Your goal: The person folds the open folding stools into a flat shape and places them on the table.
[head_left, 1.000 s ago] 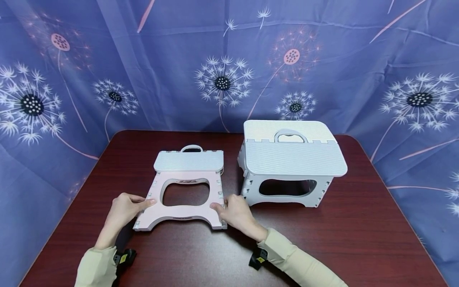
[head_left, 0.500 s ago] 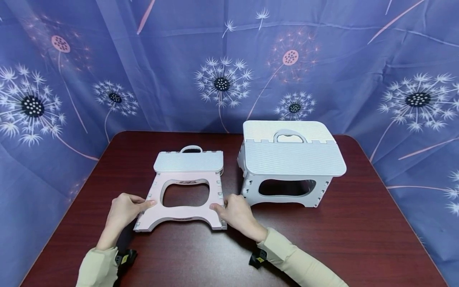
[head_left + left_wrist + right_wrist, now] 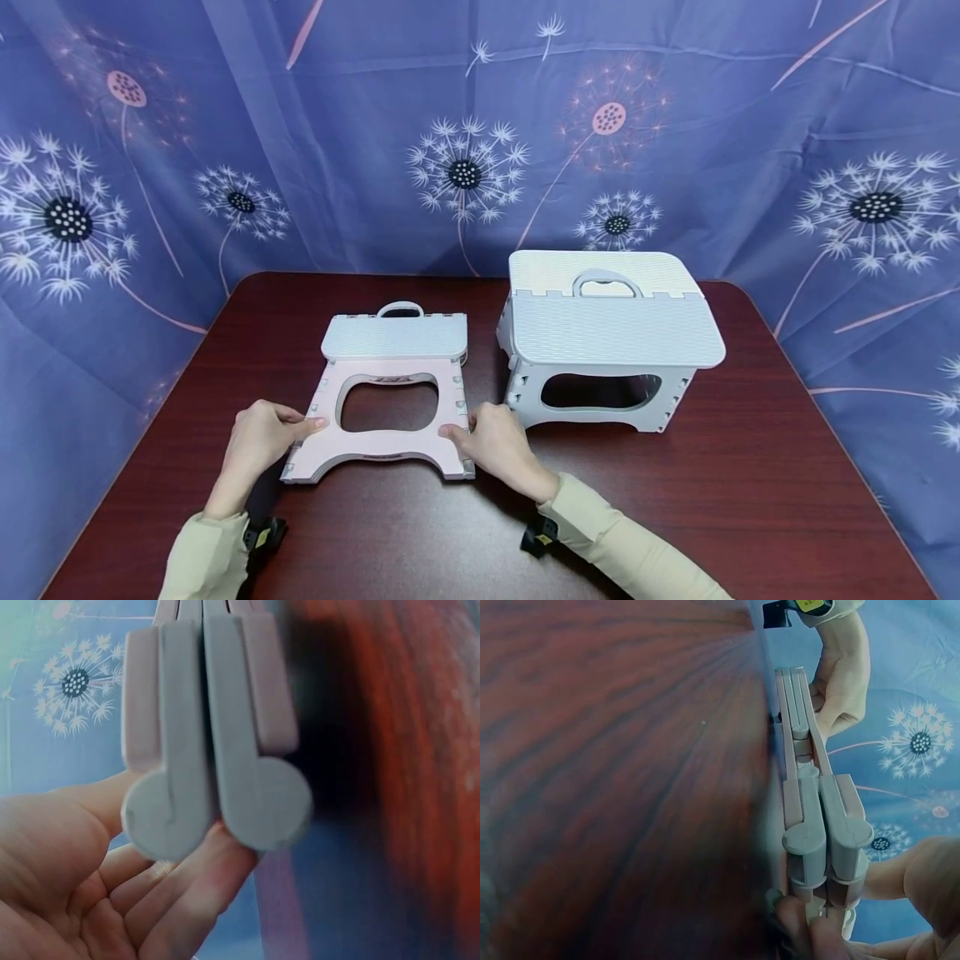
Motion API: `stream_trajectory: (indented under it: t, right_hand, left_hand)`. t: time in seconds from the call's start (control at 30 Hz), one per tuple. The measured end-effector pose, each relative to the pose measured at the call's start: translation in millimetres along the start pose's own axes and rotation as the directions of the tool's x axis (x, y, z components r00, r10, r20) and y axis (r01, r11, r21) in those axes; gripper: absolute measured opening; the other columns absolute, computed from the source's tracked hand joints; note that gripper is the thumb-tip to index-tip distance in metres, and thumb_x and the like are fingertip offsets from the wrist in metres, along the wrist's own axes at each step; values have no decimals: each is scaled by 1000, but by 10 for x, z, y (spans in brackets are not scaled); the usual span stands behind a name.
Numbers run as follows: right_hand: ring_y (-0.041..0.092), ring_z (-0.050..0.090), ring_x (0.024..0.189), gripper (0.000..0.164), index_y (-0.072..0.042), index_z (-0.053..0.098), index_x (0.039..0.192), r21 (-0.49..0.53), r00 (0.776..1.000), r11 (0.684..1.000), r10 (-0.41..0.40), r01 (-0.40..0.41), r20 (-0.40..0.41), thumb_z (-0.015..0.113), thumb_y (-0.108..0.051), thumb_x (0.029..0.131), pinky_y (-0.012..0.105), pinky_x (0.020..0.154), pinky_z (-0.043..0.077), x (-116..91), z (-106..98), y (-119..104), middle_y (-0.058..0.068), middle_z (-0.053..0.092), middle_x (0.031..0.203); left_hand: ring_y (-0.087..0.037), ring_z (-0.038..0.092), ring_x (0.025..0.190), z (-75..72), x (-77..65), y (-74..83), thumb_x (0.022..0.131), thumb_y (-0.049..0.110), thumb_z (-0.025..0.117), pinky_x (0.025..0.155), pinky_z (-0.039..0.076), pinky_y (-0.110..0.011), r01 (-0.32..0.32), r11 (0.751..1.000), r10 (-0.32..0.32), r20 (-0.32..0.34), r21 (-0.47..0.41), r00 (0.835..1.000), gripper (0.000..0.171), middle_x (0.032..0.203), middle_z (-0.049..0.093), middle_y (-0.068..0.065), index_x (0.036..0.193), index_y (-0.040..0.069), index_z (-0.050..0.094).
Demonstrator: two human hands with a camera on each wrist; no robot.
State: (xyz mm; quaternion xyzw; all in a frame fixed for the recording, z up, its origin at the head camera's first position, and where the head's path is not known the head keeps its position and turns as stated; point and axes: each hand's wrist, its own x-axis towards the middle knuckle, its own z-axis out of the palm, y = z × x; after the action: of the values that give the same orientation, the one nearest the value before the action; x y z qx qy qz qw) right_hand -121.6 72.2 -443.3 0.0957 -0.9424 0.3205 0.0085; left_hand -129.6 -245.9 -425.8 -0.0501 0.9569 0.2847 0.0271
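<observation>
Staying put, left hand [image 3: 258, 437] and right hand [image 3: 498, 444] grip the folded stool [image 3: 384, 442].

The folding stool [image 3: 390, 443] lies collapsed on the table [image 3: 675, 508], toward nine o'clock of centre, its pale pink, holed leg panel [image 3: 375, 442] facing up, white ribbed top [image 3: 394, 338] and loop handle [image 3: 401, 305] toward twelve, feet [image 3: 457, 470] toward six.

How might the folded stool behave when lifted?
The folded stool is probably stiff, given its flat, moulded look. It may feel light for its size, since its middle is cut out. Its legs could swing apart; a narrow gap shows between them.
</observation>
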Motion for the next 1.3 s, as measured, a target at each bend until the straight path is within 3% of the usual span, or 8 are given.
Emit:
stream_trajectory:
  t: [1.3]
  right_hand:
    - [8,42,47,51,-16,48,48,-44,999,999,31,-30,27,76,-47,78,24,42,32,34,-10,12,-10,40,45]
  left_hand:
    - [-15,55,56,-13,19,34,77,39,79,48,40,-29,5,999,-7,35,44,999,43,64,69,-7,83,-3,75]
